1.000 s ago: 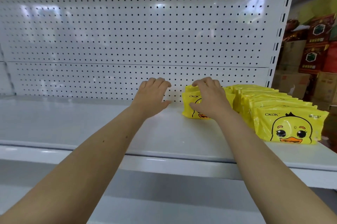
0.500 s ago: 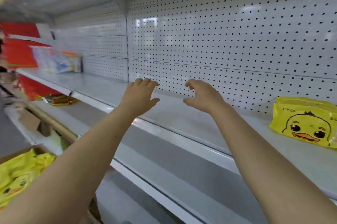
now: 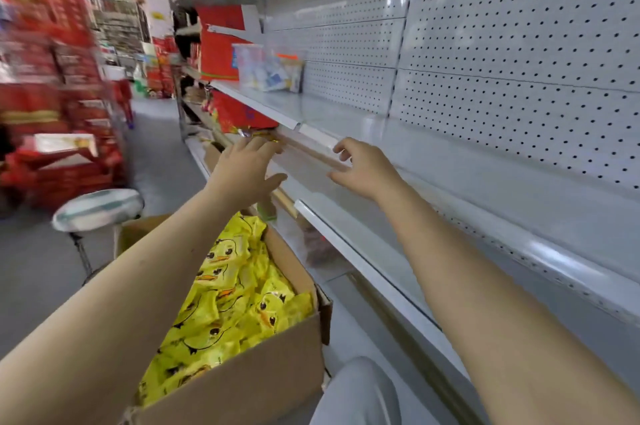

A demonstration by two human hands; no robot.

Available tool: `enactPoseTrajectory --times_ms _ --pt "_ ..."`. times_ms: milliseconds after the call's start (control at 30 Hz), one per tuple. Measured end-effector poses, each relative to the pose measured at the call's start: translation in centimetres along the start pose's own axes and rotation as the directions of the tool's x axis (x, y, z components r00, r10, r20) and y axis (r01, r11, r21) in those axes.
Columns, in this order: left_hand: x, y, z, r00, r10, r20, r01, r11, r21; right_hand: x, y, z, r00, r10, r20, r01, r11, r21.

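Both hands are held out empty with fingers loosely spread, the left hand (image 3: 247, 170) above an open cardboard box (image 3: 249, 379) filled with yellow duck packets (image 3: 235, 293), the right hand (image 3: 367, 166) before the white shelf (image 3: 467, 165), and 1 round stool (image 3: 98, 208) stands near the box.

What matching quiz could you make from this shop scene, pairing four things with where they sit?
Things:
1 yellow duck-print packets
2 round white-topped stool
3 stacked red boxes
4 clear plastic packs

Places:
A on the white metal shelf, far end
B inside the brown cardboard box
C across the aisle, far left
D on the floor left of the cardboard box

Pairs: 1-B, 2-D, 3-C, 4-A.
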State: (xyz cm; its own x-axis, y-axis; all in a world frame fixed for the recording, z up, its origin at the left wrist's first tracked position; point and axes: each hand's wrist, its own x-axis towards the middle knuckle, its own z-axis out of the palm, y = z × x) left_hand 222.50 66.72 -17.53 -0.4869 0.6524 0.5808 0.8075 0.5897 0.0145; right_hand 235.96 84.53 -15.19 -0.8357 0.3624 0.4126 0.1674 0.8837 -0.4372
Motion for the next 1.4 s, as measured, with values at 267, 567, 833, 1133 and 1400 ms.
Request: enactPoseTrajectory --times_ms 267,567,833,1133,1400 --pt "-9.7 -9.6 6.1 0.953 -0.248 0.174 0.255 0.967 -0.017 0.1 -2.2 13.7 0.974 -0.026 0.224 0.007 0.996 0.087" --pt "-20.4 -12.9 14.0 0.764 -0.473 0.438 0.546 0.837 -0.048 -3.8 -0.2 25.3 0.887 -0.012 0.462 -0.015 0.998 0.054" --pt "-20.8 -14.5 17.1 0.611 -0.584 0.535 0.719 0.692 -0.066 -5.2 1.6 29.9 0.841 0.031 0.541 -0.086 0.993 0.076" --pt "-20.3 -13.8 19.5 0.594 -0.655 0.466 0.757 0.652 -0.048 -6.5 2.5 32.2 0.833 0.015 0.553 -0.100 0.987 0.124" --pt "-20.1 -13.5 19.0 0.636 -0.656 0.406 0.746 0.657 -0.106 -6.4 2.9 32.4 0.848 0.031 0.530 -0.139 0.976 0.166"
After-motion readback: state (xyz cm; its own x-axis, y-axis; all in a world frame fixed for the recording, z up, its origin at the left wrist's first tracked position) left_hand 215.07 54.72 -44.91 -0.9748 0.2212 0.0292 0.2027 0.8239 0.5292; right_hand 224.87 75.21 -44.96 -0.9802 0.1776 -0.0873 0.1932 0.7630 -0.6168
